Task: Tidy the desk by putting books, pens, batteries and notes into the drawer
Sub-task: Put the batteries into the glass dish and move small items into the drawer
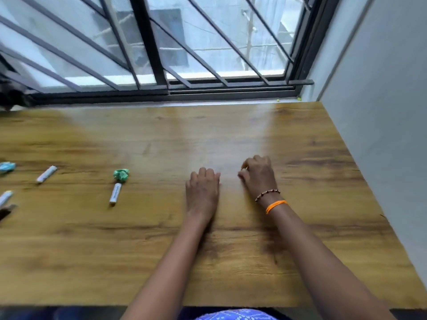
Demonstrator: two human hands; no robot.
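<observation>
My left hand point(202, 190) rests knuckles-up on the wooden desk point(300, 135), fingers curled under, with nothing visible in it. My right hand point(258, 176), with a bead bracelet and an orange thread at the wrist, lies just right of it, fingers also curled; a small pale spot shows at its fingertips and I cannot tell what it is. Far to the left lie a crumpled green note point(121, 174), a white battery point(115, 193) just below it, another battery point(47, 173), a third battery point(5, 197) and a crumpled blue note point(7, 166) at the frame edge. No drawer is in view.
A barred window point(150, 54) runs along the desk's far edge. A grey wall point(381, 112) borders the desk on the right. A dark blurred object point(4, 212) pokes in at the left edge. The whole frame is motion-blurred.
</observation>
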